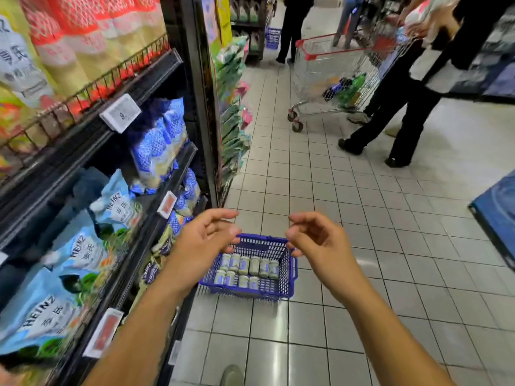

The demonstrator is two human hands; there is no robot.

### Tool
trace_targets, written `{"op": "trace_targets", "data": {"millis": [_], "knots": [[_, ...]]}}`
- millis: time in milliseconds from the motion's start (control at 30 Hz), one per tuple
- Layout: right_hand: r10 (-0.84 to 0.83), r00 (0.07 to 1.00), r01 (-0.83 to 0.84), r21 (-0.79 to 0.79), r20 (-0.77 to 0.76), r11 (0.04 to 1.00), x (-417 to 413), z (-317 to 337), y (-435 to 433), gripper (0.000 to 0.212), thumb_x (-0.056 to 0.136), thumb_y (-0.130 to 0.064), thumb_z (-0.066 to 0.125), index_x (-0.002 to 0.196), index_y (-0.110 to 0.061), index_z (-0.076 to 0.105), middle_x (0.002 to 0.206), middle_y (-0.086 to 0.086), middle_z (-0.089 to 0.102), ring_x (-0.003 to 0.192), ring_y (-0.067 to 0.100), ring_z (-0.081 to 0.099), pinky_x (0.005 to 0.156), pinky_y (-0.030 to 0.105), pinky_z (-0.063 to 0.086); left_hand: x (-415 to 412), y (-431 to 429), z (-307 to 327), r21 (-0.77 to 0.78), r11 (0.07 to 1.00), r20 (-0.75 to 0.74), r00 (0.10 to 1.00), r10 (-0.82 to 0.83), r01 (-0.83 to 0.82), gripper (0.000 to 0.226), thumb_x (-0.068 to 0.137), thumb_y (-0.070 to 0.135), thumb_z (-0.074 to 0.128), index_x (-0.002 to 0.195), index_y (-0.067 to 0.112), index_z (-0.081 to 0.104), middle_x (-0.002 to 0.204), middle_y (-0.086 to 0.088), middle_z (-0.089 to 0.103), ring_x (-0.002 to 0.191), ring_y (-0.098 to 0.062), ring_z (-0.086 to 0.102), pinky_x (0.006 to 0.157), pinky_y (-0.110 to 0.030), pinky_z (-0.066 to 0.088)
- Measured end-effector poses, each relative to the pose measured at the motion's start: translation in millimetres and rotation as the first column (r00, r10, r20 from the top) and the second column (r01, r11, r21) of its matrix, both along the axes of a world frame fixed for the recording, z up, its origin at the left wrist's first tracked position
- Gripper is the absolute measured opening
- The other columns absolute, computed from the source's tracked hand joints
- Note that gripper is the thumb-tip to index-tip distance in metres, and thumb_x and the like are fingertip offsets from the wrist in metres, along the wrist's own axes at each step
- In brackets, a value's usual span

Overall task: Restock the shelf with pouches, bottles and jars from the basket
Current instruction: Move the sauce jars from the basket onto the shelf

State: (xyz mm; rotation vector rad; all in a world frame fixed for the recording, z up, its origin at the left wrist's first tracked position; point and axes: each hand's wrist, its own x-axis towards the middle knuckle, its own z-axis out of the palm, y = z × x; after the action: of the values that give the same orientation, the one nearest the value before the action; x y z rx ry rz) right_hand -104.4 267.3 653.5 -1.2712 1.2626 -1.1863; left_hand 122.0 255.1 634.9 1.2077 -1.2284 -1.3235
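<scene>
Left hand (204, 238) and right hand (315, 240) are both empty, fingers loose, over the blue basket (289, 277) on the floor (376, 260). I'd crouch and grab jars (248, 270) by the body, one per hand.

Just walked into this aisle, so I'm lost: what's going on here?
A person is restocking a store shelf. Both the left hand and right hand hover empty, fingers loosely curled, above a blue basket on the tiled floor. The basket holds two rows of small jars. Heinz pouches sit on the shelf at left.
</scene>
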Motion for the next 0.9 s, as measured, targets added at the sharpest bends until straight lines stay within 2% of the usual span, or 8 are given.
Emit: {"op": "trace_targets", "data": {"millis": [67, 133, 267, 400, 633, 767, 900], "knots": [[-0.012, 1.0, 0.013, 0.019, -0.013, 1.0, 3.2, -9.1, -14.6, 0.018, 0.091, -0.007, 0.07, 0.099, -0.023, 0.068, 0.077, -0.004, 0.069, 0.075, 0.01, 0.067, 0.064, 0.02, 0.053, 5.6, -16.9, -7.9, 0.028, 1.0, 0.002, 1.0, -0.014, 0.014, 0.023, 0.081, 0.034, 0.071, 0.103, 0.04, 0.07, 0.098, -0.004, 0.075, 0.091, -0.016, 0.073, 0.074, -0.025, 0.057], [-0.023, 1.0, 0.024, 0.044, -0.017, 0.999, 4.6, -17.9, -27.4, 0.016, 0.091, -0.008, 0.07, 0.1, -0.021, 0.067, 0.077, -0.003, 0.069, 0.075, 0.009, 0.067, 0.064, 0.021, 0.054, 10.1, -32.9, -17.1, 0.055, 0.998, 0.002, 1.0, -0.025, 0.025, 0.025, 0.079, 0.037, 0.071, 0.103, 0.041, 0.07, 0.099, -0.005, 0.075, 0.093, -0.017, 0.072, 0.076, -0.027, 0.058], [-0.047, 0.999, 0.05, 0.093, -0.025, 0.994, 2.2, -33.1, -50.6, 0.016, 0.091, -0.006, 0.069, 0.1, -0.019, 0.067, 0.079, 0.0, 0.07, 0.076, 0.007, 0.068, 0.064, 0.021, 0.056, 13.9, -64.1, -37.8, 0.107, 0.994, 0.0, 0.999, -0.039, 0.038, 0.022, 0.084, 0.031, 0.07, 0.104, 0.039, 0.07, 0.099, -0.005, 0.075, 0.093, -0.017, 0.072, 0.077, -0.028, 0.059], [-0.072, 0.997, 0.073, 0.165, -0.01, 0.984, -5.0, -49.9, -79.0, 0.016, 0.09, -0.003, 0.069, 0.098, -0.017, 0.067, 0.072, -0.004, 0.069, 0.071, 0.004, 0.066, 0.06, 0.018, 0.053, 11.2, -98.0, -62.2, 0.159, 0.987, -0.004, 1.0, -0.031, 0.031, 0.021, 0.092, 0.015, 0.068, 0.106, 0.031, 0.069, 0.096, -0.005, 0.075, 0.088, -0.014, 0.072, 0.075, -0.026, 0.059], [-0.037, 0.998, 0.051, 0.295, -0.052, 0.954, -24.2, -98.1, -142.6, 0.01, 0.094, -0.006, 0.065, 0.104, -0.008, 0.064, 0.075, -0.007, 0.069, 0.074, 0.0, 0.069, 0.059, 0.017, 0.053, -11.3, -169.4, -102.2, 0.262, 0.965, 0.044, 0.999, -0.026, 0.013, 0.019, 0.094, 0.013, 0.065, 0.11, 0.024, 0.066, 0.091, -0.001, 0.076, 0.084, -0.01, 0.071, 0.071, -0.023, 0.058], [-0.025, 0.999, 0.038, 0.375, -0.04, 0.926, -35.7, -130.2, -183.9, 0.01, 0.094, -0.006, 0.065, 0.102, -0.01, 0.064, 0.072, -0.013, 0.069, 0.072, 0.0, 0.069, 0.06, 0.017, 0.053, -23.7, -211.5, -126.2, 0.343, 0.939, 0.084, 0.996, -0.03, -0.001, 0.02, 0.093, 0.014, 0.066, 0.11, 0.026, 0.068, 0.09, -0.003, 0.076, 0.081, -0.01, 0.07, 0.072, -0.024, 0.058], [-0.015, 0.999, 0.034, 0.45, -0.046, 0.892, -46.6, -159.4, -223.8, 0.01, 0.093, -0.004, 0.065, 0.099, -0.012, 0.064, 0.081, 0.0, 0.068, 0.074, -0.001, 0.068, 0.059, 0.015, 0.052, -35.6, -252.7, -150.8, 0.385, 0.923, 0.143, 0.988, -0.063, 0.003, 0.019, 0.092, 0.018, 0.066, 0.109, 0.028, 0.068, 0.087, 0.0, 0.076, 0.079, -0.009, 0.07, 0.069, -0.022, 0.057]]}}
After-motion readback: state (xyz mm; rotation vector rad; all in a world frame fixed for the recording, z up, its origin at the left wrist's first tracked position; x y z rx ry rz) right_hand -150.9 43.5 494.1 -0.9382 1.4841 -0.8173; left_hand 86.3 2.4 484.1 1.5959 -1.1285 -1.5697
